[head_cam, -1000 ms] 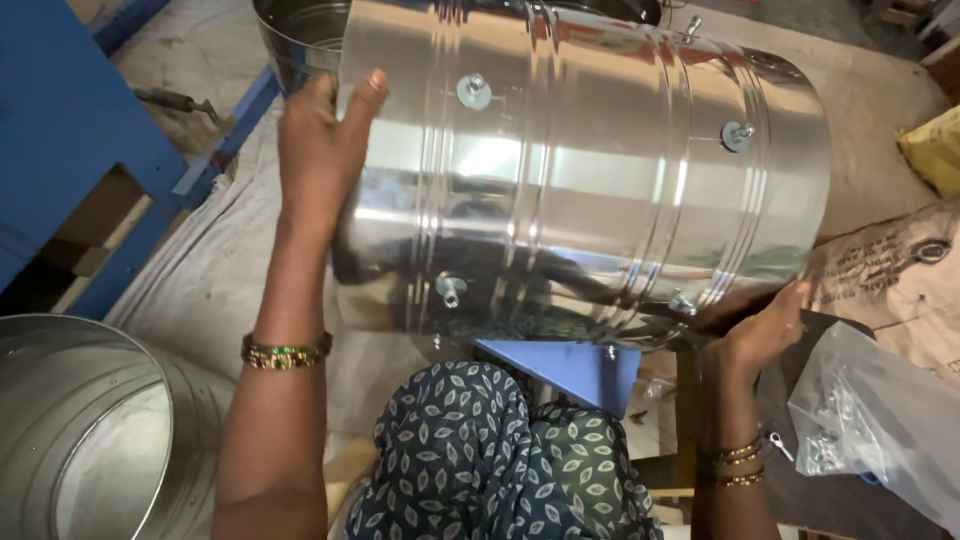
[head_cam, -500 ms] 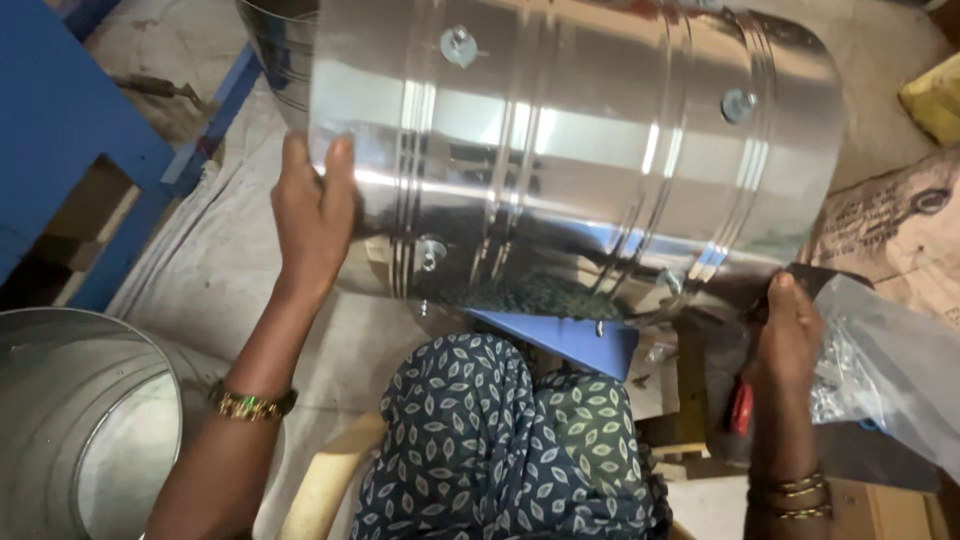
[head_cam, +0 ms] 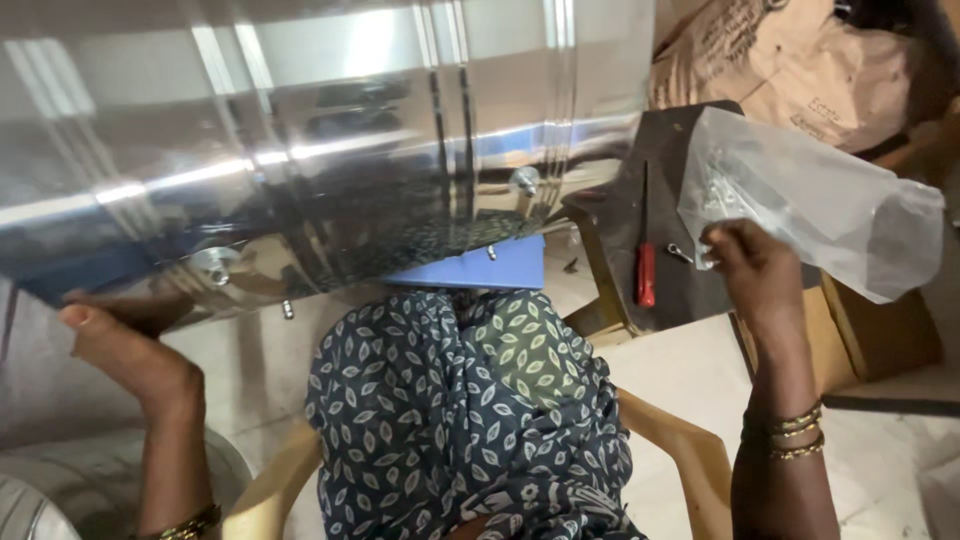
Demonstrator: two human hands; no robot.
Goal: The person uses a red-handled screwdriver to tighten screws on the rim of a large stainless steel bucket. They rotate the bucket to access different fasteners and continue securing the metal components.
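A large shiny steel drum (head_cam: 300, 130) lies on its side across my lap, with bolts showing along its ribbed wall. My left hand (head_cam: 115, 345) presses up against the drum's lower left edge and steadies it. My right hand (head_cam: 750, 270) has left the drum and grips the edge of a clear plastic bag (head_cam: 810, 205) that holds small metal parts. A blue panel (head_cam: 475, 270) sticks out from under the drum above my patterned trousers.
A red-handled screwdriver (head_cam: 645, 270) lies on a dark mat (head_cam: 620, 230) beside the bag. Brown paper sacks (head_cam: 780, 60) sit at the back right. Another steel drum's rim (head_cam: 40, 500) shows at bottom left. I sit on a tan plastic chair (head_cam: 690, 450).
The view has dropped and swung right. My right hand left the drum's underside and took hold of the plastic bag. My left hand slid down to the drum's lower edge.
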